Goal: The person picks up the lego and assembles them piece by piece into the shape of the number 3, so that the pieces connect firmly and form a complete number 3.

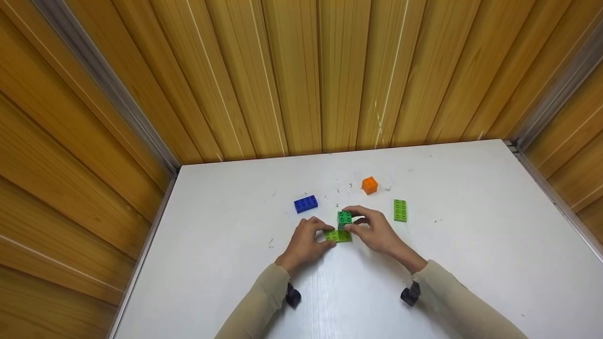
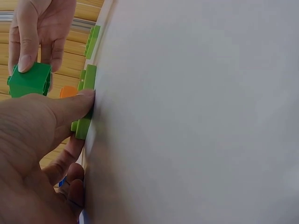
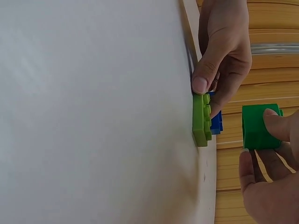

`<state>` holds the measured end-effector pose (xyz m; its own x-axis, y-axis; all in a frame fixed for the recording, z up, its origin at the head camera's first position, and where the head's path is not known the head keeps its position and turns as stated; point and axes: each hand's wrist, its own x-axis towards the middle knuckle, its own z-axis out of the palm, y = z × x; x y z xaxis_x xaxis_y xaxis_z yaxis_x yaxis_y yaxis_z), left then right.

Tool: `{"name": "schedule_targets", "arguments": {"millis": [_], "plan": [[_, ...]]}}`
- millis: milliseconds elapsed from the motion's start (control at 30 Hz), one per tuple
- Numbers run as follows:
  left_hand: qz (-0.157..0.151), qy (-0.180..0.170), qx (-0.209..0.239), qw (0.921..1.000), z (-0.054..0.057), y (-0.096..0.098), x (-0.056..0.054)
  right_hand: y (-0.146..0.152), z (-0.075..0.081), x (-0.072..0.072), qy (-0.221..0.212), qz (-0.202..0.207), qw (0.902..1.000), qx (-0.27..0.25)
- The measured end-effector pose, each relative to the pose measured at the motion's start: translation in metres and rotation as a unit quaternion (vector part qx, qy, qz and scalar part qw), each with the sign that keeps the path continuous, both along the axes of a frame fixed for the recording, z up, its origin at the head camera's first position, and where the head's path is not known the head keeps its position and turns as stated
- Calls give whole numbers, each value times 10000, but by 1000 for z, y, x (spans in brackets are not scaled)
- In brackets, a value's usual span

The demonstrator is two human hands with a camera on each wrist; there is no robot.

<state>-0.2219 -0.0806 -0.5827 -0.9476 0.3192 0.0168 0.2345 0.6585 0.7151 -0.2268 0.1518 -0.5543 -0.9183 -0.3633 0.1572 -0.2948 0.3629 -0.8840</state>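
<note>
In the head view, I have my two hands near the lower middle of the frame, over the white table [image 1: 221,245]. My left hand [image 1: 306,241] is partly closed: its thumb and fingers pinch one end of a flat light green brick [image 1: 342,237], which lies on the table in the middle of the frame, a little below the centre, with its studs upward. My right hand [image 1: 377,231] is also partly closed, and it holds a dark green block [image 1: 344,219] between the thumb and the fingers. In the right wrist view this block is at the right side of the frame, and I can see a gap between it and the light green brick, so the two are not touching. In the head view, the blue brick [image 1: 306,204] lies above my left hand, slightly left of the frame's centre. The orange block [image 1: 370,185] stands higher in the frame, to the right of the centre, and a second light green brick [image 1: 400,210] lies to the right of my right hand. Both my arms wear beige sleeves [image 1: 256,301], coming from the bottom edge, with a small black device [image 1: 293,296] at each wrist. Wood-patterned panels [image 1: 297,80] fill the upper part of the frame.
</note>
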Motion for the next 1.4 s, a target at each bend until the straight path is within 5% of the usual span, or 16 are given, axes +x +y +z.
{"name": "schedule_targets", "arguments": {"millis": [233,1400], "plan": [[-138,262,-46,9995,-2,-1,0,3,-7,0,-12,158,9998,-97],[-153,210,-77,9996,0,-3,1,4,-20,4,-419,219,9989,-4]]}}
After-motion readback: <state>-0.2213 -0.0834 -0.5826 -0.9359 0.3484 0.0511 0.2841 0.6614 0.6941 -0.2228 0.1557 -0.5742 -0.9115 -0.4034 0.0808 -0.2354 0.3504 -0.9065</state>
